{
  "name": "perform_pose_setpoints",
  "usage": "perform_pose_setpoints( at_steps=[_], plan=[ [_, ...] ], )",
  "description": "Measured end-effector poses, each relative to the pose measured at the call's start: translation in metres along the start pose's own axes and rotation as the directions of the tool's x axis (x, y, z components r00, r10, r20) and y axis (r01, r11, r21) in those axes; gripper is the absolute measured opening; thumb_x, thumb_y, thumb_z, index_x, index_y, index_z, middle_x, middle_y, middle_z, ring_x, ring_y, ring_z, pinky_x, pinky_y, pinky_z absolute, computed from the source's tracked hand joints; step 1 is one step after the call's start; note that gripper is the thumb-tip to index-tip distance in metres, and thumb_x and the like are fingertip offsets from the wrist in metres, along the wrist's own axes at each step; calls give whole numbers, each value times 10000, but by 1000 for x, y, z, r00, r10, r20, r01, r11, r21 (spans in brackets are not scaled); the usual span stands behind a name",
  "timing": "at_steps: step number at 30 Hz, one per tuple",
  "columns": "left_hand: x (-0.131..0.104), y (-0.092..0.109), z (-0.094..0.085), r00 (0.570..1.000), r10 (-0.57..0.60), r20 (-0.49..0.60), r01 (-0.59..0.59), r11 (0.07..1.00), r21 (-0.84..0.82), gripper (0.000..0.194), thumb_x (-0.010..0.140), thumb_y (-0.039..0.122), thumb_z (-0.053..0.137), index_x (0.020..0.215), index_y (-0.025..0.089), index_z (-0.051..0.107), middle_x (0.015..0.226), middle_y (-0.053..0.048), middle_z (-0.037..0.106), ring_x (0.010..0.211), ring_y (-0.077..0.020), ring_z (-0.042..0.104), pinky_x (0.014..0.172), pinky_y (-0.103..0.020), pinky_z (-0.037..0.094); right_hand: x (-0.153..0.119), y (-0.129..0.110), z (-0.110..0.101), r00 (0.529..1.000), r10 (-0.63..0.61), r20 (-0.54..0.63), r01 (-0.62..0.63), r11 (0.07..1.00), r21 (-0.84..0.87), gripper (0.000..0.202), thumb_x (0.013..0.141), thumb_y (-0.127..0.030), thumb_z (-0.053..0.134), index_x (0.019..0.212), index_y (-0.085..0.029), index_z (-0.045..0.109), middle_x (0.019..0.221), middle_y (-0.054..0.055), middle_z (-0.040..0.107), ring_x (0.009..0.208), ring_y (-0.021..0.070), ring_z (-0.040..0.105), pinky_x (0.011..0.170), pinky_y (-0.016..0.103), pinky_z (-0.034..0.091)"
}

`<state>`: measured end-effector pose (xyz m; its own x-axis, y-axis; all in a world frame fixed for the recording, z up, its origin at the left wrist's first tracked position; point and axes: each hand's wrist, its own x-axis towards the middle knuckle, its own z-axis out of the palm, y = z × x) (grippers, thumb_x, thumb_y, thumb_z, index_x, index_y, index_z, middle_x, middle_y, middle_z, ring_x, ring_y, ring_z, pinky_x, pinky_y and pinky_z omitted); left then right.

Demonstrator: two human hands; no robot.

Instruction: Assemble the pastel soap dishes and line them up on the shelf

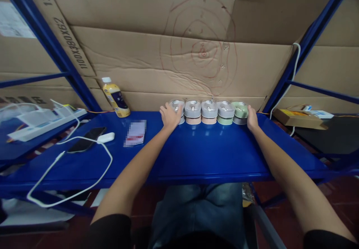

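grey- and green-topped cases [209, 108], stacked two high and five across at the back of the blue table [207, 148], held as one row between left hand [170, 116], curled over the left end, and right hand [252, 118], clasped on the right end. press evenly from both ends, keeping tops level and fronts flush, squared to the cardboard [126, 54] behind.

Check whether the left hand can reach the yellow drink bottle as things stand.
Probably yes: the left hand would have to leave the leftmost stacked cases, but nothing visible stands between it and the yellow drink bottle; the pixelated flat item lies further forward, off the direct line.
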<state>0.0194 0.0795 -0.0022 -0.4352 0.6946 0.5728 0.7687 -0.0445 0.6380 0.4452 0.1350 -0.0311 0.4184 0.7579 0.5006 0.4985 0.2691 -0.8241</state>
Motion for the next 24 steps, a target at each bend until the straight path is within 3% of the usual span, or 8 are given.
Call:
perform_pose_setpoints(
  at_steps=[5, 8, 11, 16, 24],
  plan=[
    [0, -17, -7, 995, 84, 54, -78, 993, -93, 596, 1013, 515, 426, 1429, 95, 496, 1352, -260, 561, 1358, -391, 512, 1163, -551, 379, -14, -4, -2, 991, 131, -3, -131, 991, -8, 713, 838, -763, 491, 1231, -181, 616, 1305, 168, 670, 1249, 345, 589, 1092, 489, 413],
    [2, -28, -15, 994, 93, 48, -86, 988, -132, 599, 1018, 493, 406, 1445, 83, 498, 1351, -248, 609, 1340, -360, 558, 1169, -511, 404, -23, -9, -2, 997, 77, -10, -77, 997, -18, 857, 711, -724, 698, 1349, -173, 542, 1377, 187, 634, 1264, 353, 598, 1105, 484, 432],
    [4, -35, -22, 994, 87, 65, -77, 986, -151, 572, 1006, 472, 436, 1419, 89, 532, 1263, -223, 687, 1185, -334, 669, 1098, -492, 488, -27, -10, -1, 1000, -12, 3, 12, 999, -48, 1006, 582, -663, 837, 1386, -156, 507, 1402, 205, 612, 1264, 360, 603, 1105, 492, 453],
    [4, -36, -28, 993, 92, 68, -83, 989, -126, 504, 987, 449, 481, 1347, 113, 585, 1197, -197, 732, 1035, -307, 731, 1008, -468, 553, -27, -2, -2, 998, -32, 46, 35, 996, -81, 1051, 559, -647, 877, 1416, -173, 495, 1419, 195, 618, 1275, 368, 614, 1101, 501, 473],
    [4, -32, -30, 985, 139, 106, -138, 990, -25, 473, 995, 428, 463, 1306, 99, 597, 1202, -215, 730, 1106, -347, 714, 1017, -489, 537, -27, 8, -6, 996, 77, 40, -70, 985, -158, 1093, 540, -688, 881, 1426, -192, 478, 1418, 183, 629, 1277, 392, 621, 1094, 537, 490]
  ],
)
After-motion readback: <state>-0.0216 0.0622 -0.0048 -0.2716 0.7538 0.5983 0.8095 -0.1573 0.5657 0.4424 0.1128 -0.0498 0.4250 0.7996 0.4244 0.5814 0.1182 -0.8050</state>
